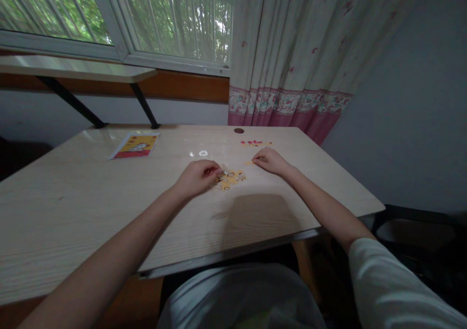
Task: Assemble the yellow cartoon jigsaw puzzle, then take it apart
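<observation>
A loose pile of small yellow and white jigsaw puzzle pieces (229, 177) lies near the middle of the desk. At the pile's left edge my left hand (199, 177) is closed, thumb and forefinger pinched on a puzzle piece that is mostly hidden. Right of and beyond the pile, my right hand (270, 160) rests low over the desk, its fingertips pinched at a yellow puzzle piece (248, 163). Behind that hand, several red puzzle pieces (255, 142) lie in a row, with some yellow bits along their near side.
A red and yellow picture sheet (136, 146) lies flat at the desk's back left. Behind it, a raised shelf (91, 69) stands on black legs. The pale wooden desk (182, 231) has a round brown cable hole (239, 131) at its back edge, beneath a curtain (288, 76).
</observation>
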Available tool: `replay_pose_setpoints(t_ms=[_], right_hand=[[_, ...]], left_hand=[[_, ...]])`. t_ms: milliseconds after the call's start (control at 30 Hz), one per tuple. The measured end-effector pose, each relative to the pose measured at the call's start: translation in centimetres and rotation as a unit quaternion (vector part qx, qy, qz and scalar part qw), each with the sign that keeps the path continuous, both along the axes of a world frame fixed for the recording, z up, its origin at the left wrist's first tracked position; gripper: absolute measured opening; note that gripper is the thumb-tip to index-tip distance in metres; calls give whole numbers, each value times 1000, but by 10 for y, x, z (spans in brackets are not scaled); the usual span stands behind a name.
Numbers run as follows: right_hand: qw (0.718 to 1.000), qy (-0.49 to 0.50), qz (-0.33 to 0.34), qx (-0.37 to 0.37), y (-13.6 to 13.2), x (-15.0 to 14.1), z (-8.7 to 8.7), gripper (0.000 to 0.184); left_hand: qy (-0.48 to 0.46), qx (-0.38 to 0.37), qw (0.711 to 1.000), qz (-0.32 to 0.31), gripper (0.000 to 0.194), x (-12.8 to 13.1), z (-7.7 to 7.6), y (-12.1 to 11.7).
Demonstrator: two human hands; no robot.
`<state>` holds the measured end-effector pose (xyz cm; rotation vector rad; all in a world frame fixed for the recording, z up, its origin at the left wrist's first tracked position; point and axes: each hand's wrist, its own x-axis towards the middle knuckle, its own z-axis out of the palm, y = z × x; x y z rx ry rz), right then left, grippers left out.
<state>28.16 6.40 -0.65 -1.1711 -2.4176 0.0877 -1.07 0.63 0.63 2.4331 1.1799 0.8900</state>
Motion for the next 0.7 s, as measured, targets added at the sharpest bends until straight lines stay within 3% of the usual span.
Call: replay_pose_setpoints(t_ms=[200, 300, 567, 700], right_hand=[[989, -2, 143, -24, -20, -23, 7, 23], [983, -19, 181, -32, -24, -32, 6, 25], [984, -29, 173, -33, -28, -38, 7, 20], [990, 32, 130, -40, -34, -45, 10, 20]], left_hand=[[2, 6, 1000, 5, 28, 0, -1, 0], [2, 6, 1000, 4, 28, 0, -1, 0], [4, 1, 1000, 4, 28, 1, 0, 0], [1, -2, 1000, 1, 26, 3, 1, -3]])
